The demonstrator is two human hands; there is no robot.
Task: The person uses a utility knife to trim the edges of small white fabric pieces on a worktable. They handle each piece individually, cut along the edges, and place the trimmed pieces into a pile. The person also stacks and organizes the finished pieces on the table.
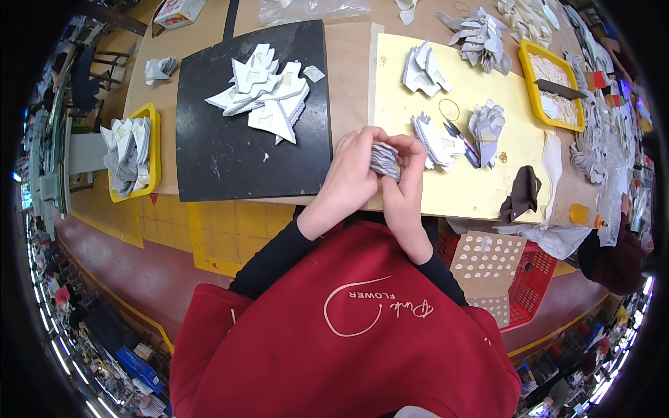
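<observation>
My left hand (354, 169) and my right hand (408, 187) come together above the table's near edge, between the black board and the yellow sheet. Both are closed round a small stack of grey-and-white cut pieces (384, 159), its layered edges showing between the fingers. On the black board (209, 153) to the left lies a loose heap of white cut pieces (268, 94). Close to my right hand, a bundle of white pieces (437, 143) rests on the yellow sheet (456, 195), beside small dark-handled snips (470, 155) and a banded grey bundle (486, 125).
A yellow tray (155, 150) of cut pieces stands at the left edge; another yellow tray (527, 76) is at the far right. Also on the yellow sheet are a rubber band (449, 109) and dark brown scraps (521, 195). A red basket (526, 292) holding cardboard stands below the table.
</observation>
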